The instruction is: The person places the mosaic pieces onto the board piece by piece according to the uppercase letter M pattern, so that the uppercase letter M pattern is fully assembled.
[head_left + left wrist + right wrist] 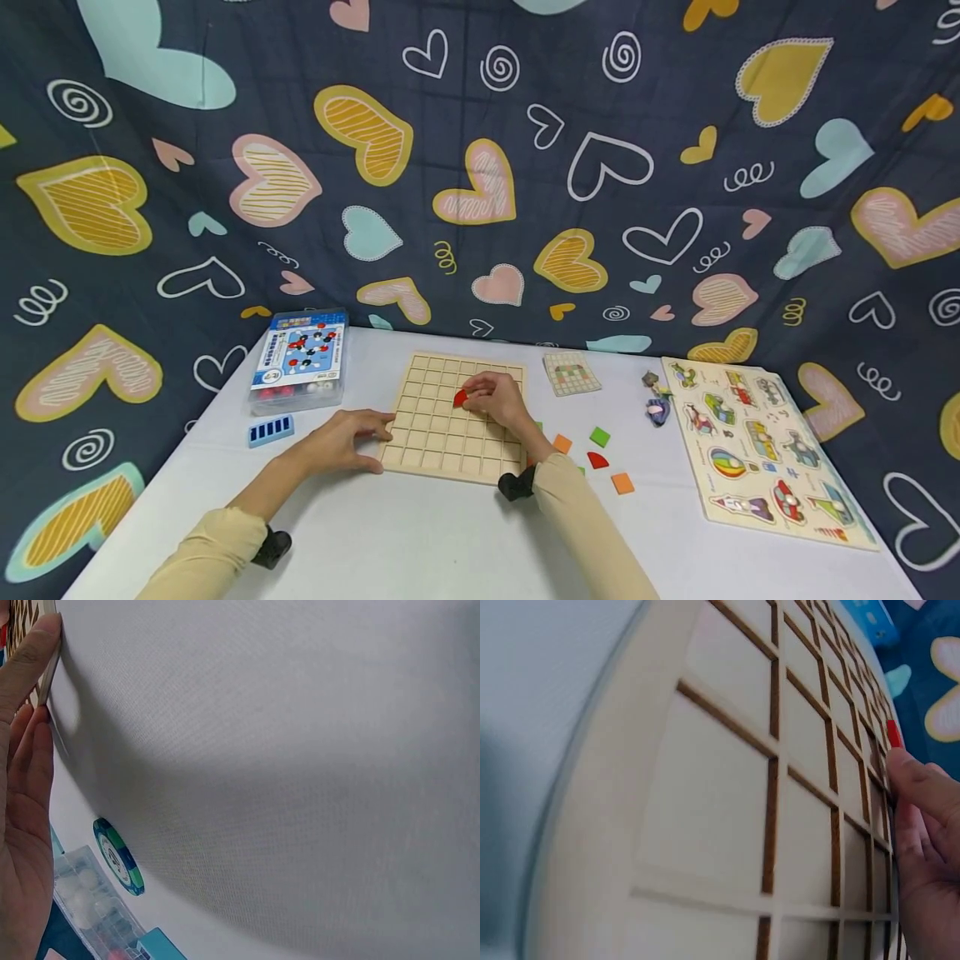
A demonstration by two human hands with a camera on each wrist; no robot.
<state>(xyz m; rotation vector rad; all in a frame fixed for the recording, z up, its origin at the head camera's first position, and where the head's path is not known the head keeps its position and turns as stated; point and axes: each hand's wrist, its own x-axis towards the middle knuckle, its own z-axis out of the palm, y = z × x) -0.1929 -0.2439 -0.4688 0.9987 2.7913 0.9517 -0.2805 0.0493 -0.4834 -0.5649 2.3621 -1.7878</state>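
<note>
A square wooden grid board (431,441) lies on the white table. My left hand (339,442) rests at its left side, the thumb and fingertips spread along the edge; in the left wrist view the thumb (34,656) touches that edge. Above the upper middle of the grid, my right hand (497,400) pinches a red quarter-round tile (460,398) between thumb and fingers. The right wrist view shows only a sliver of the red tile (893,733) past the thumb. To the right of the board lie another red tile (597,460), an orange tile (622,483) and a green tile (600,436).
A pattern card (572,373) lies behind the tiles. Farther right are a small figurine (657,410) and a picture puzzle board (738,487). A clear-sided box (300,358) and a blue slotted piece (271,431) stand at left. The left wrist view shows a green-and-blue disc (118,856).
</note>
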